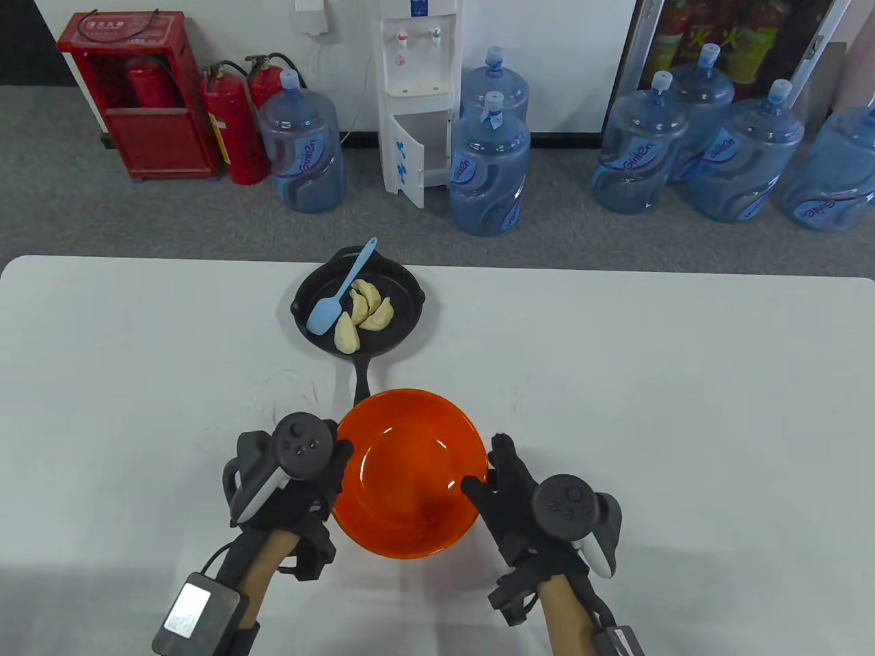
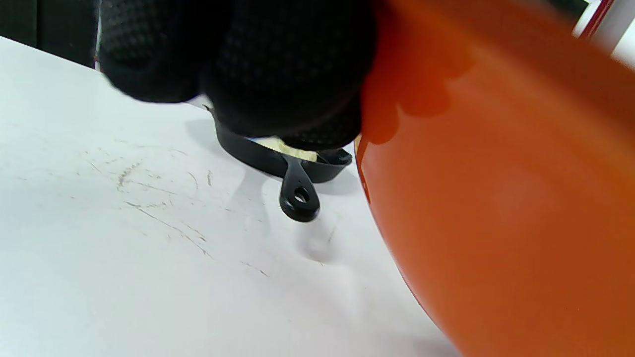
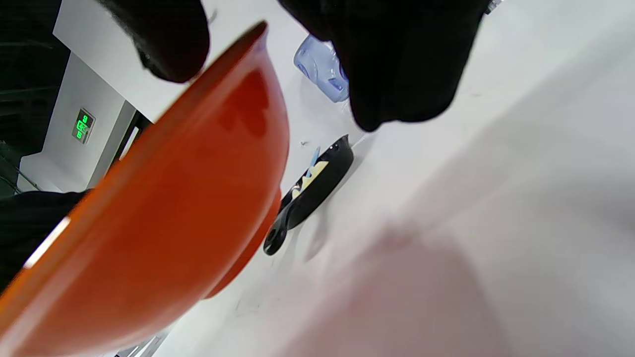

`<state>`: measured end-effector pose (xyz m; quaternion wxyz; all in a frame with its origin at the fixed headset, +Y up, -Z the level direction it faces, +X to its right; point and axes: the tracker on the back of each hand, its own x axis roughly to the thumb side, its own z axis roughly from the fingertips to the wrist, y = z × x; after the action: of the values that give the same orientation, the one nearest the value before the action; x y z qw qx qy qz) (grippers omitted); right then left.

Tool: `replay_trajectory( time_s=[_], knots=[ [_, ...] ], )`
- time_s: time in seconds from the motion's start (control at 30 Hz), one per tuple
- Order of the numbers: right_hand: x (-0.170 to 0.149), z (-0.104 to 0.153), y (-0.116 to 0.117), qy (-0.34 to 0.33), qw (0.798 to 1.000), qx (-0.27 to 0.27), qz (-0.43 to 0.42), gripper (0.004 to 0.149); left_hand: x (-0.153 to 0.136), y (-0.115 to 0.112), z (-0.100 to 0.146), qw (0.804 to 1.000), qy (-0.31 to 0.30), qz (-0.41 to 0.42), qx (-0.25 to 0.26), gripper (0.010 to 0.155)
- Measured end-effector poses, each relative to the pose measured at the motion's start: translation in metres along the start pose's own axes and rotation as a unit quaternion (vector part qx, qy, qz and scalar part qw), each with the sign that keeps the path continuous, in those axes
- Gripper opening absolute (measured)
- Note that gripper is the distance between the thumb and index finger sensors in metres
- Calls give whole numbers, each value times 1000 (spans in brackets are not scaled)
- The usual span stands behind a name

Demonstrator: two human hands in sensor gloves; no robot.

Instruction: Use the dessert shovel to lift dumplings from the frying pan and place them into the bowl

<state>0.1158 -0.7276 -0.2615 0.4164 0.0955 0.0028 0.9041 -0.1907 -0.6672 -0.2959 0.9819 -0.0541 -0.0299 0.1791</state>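
Both hands (image 1: 301,471) (image 1: 509,485) grip glossy round orange bowl (image 1: 410,437); crescent dumplings (image 1: 366,314) in black pan (image 1: 403,290).

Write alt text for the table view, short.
Two gloved hands, left hand and right hand, hold an empty orange bowl by its rim. Beyond it, a black frying pan holds three dumplings and a blue shovel.

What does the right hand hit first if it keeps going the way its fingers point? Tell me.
Probably nothing on the table: the right hand, gripping the bowl rim, points up-table, right of the pan. Depth is unclear.
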Motion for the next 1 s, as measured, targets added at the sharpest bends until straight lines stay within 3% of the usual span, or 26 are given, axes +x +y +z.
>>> replay_trajectory(
  time_s=[0.37, 0.53, 0.77, 1.0],
  knots=[
    [-2, 0, 1, 14, 999, 1, -32, 82, 4, -8, 3, 1000, -6, 21, -23, 47],
    [-3, 0, 1, 30, 999, -28, -13, 67, 5, -10, 4, 999, -2, 24, -28, 47],
    [-3, 3, -6, 48, 995, -82, -7, 58, 10, -10, 5, 999, -8, 24, -44, 53],
    [-7, 2, -7, 59, 995, -79, -2, 54, 2, 12, 15, 994, 10, -50, 96, 63]
  ],
)
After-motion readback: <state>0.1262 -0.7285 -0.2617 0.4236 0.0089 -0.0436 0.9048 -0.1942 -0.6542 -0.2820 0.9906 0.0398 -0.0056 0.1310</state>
